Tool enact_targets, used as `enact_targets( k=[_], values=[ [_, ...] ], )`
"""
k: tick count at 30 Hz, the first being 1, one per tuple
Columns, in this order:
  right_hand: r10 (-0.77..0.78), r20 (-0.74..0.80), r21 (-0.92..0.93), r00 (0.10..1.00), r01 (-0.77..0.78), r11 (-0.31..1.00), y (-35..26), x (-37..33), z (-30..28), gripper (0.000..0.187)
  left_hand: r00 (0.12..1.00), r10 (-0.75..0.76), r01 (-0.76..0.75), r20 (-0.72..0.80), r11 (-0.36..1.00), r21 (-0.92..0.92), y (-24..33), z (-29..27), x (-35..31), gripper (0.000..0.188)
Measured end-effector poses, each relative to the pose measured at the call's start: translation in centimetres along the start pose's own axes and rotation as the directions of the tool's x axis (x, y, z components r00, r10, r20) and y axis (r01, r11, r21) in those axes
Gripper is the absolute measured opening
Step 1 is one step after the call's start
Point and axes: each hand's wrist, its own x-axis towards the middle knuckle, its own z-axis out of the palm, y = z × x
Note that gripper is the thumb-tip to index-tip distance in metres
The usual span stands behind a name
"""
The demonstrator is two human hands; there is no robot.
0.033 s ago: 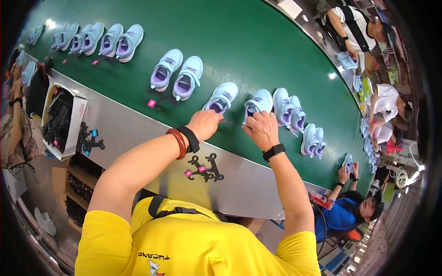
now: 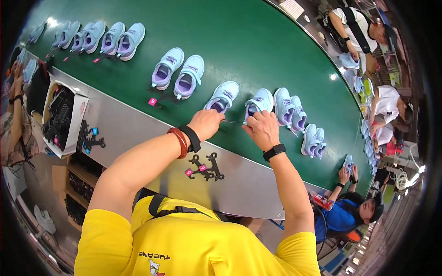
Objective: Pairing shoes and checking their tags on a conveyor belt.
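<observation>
Two light-blue children's shoes with lilac linings stand in front of me, the left shoe (image 2: 223, 95) and the right shoe (image 2: 259, 99), heels toward me. My left hand (image 2: 206, 123) is closed at the left shoe's heel, and a thin dark strip of a plastic shoe hanger (image 2: 232, 121) runs out from its fingertips toward the other shoe. With bent fingers, my right hand (image 2: 263, 130) pinches the right shoe's heel; its fingertips partly hide the heel loop. Loose black shoe hangers (image 2: 205, 168) with pink tags lie on the metal ledge between my forearms.
Matching shoe pairs (image 2: 177, 76) stand along the green table (image 2: 271, 50), left and right of my hands. A white box (image 2: 76, 117) of black hangers sits at left, beside more loose hangers (image 2: 90, 138). A co-worker in blue (image 2: 343, 214) handles a shoe at right; others work across the table.
</observation>
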Motion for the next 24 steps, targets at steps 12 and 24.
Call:
enact_targets(
  k=[12, 24],
  values=[
    [-0.144, 0.069, -0.165, 0.987, 0.154, 0.974, -0.7, 1.8, 2.6, 0.021, 0.997, 0.04, -0.051, -0.061, 0.982, -0.185, 0.3, 0.4, -1.5, 0.022],
    [-0.081, 0.003, 0.27, 0.997, 0.077, 0.96, 1.8, 4.5, 6.1, 0.055, 0.939, -0.027, -0.014, -0.343, 0.993, -0.117, -1.2, 2.2, 0.3, 0.022]
  ],
)
